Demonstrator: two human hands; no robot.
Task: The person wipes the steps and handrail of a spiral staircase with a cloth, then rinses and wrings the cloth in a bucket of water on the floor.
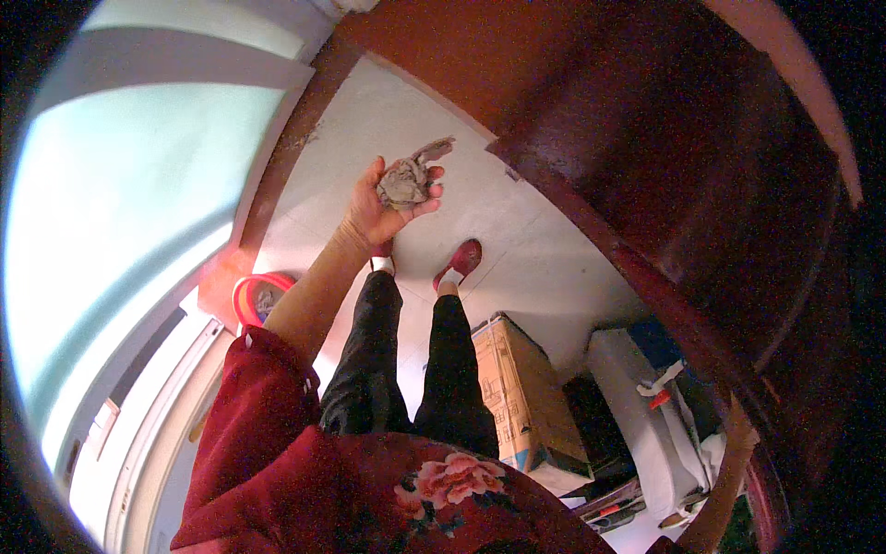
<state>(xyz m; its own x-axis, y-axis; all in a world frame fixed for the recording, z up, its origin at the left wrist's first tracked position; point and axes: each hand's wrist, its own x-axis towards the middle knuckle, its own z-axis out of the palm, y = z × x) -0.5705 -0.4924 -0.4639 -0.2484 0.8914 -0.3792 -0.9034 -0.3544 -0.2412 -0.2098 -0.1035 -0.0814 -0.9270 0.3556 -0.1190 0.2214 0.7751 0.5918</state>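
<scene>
My left hand [377, 210] is stretched out ahead, palm up, with its fingers curled around a crumpled grey-brown rag [403, 184]. One end of the rag sticks out past the fingertips. At the lower right, my right hand [740, 427] is against the edge of a dark red wooden panel [646, 138]. Its fingers are mostly hidden there, and their grip cannot be made out.
A red-rimmed bucket [247, 300] stands left of my legs, partly behind my left forearm. My red shoes [469, 257] are on the pale floor [544, 249]. Right of my legs stand a cardboard box [517, 379] and a whitish box-like object [637, 406]. A bright door [138, 175] is at the left.
</scene>
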